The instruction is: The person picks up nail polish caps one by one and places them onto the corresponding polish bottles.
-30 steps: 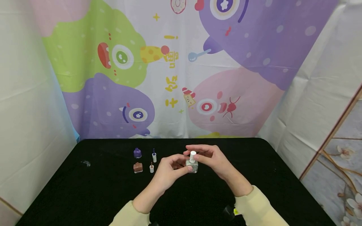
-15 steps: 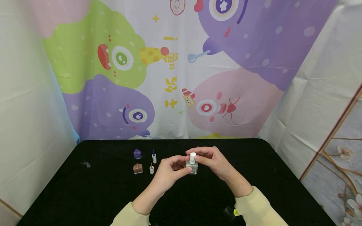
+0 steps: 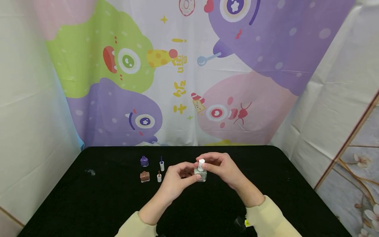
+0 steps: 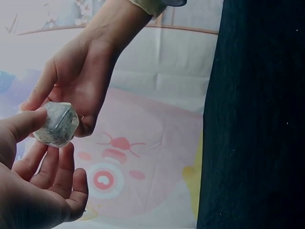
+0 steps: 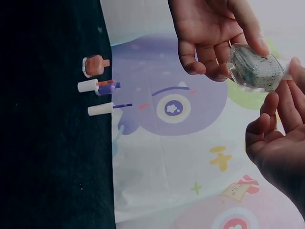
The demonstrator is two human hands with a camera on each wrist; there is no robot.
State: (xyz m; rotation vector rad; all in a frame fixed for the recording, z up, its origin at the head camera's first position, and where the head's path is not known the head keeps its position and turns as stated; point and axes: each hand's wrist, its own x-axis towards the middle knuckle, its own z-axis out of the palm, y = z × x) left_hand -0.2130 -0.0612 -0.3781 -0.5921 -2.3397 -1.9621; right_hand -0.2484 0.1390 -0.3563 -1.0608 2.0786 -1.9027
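Observation:
A clear nail polish bottle (image 3: 201,175) with speckled grey-white polish is held up over the black table. My left hand (image 3: 180,179) pinches its glass body, thumb in front and fingers behind. My right hand (image 3: 223,168) holds the white cap (image 3: 201,164) between thumb and fingers, and the cap sits on the bottle's neck. In the right wrist view the bottle (image 5: 255,69) lies tilted between both hands, its dark flecks showing. The left wrist view looks at the bottle's base (image 4: 57,125), with the cap hidden behind it.
On the black table (image 3: 88,204), left of my hands, stand an uncapped purple polish bottle (image 3: 144,161) and a brown one (image 3: 144,176). Beside them, two white caps stand brush up, one with a purple brush (image 3: 162,165), one brown (image 3: 159,177). A cartoon curtain (image 3: 183,131) hangs behind.
Both hands keep their hold on the bottle and cap. The right fingers have shifted very slightly around the cap; the other bottles and brushes have not moved.

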